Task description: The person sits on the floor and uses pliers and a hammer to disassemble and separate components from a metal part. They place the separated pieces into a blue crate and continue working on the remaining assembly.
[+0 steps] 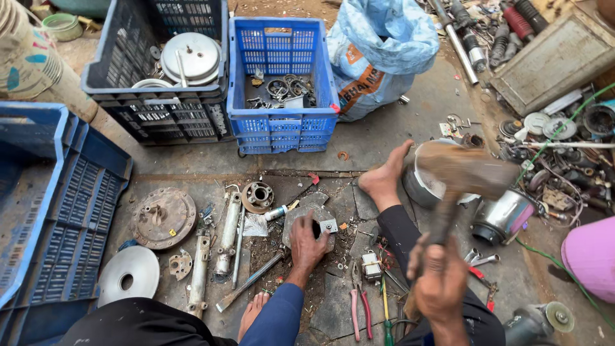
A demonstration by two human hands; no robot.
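Overhead, looking down at a person seated on a cracked concrete floor [384, 138] among scattered metal parts. Their left hand [306, 242] lies flat, fingers spread, on a round grey metal casting [312, 223] that sits on the floor just in front of them; the hand presses on it rather than closing round it. Their right hand [441, 282] is closed tight on the wooden handle of a hammer [462, 179], raised to the right of the casting and well above it. The hammer's head is blurred. A bare foot [383, 176] rests on the floor between the casting and the hammer, and another bare foot [254, 313] shows at the bottom edge, beside the blue sleeve of the left arm.

To the left of the casting lie a rusty round plate [164, 218], a shiny silver disc [130, 275], two long silver tubes [218, 250] and a small ring-shaped hub [257, 195]. Pliers with pink handles [360, 307] lie near the right hand. Behind the casting stands a bright blue plastic crate [282, 125] holding small rings and bits, with a darker blue crate [160, 109] holding round silver lids to its left. A light blue sack [378, 51] leans just right of the bright crate. A steel pot [423, 182] and a shiny metal cylinder [506, 214] sit at right, partly hidden by the hammer.
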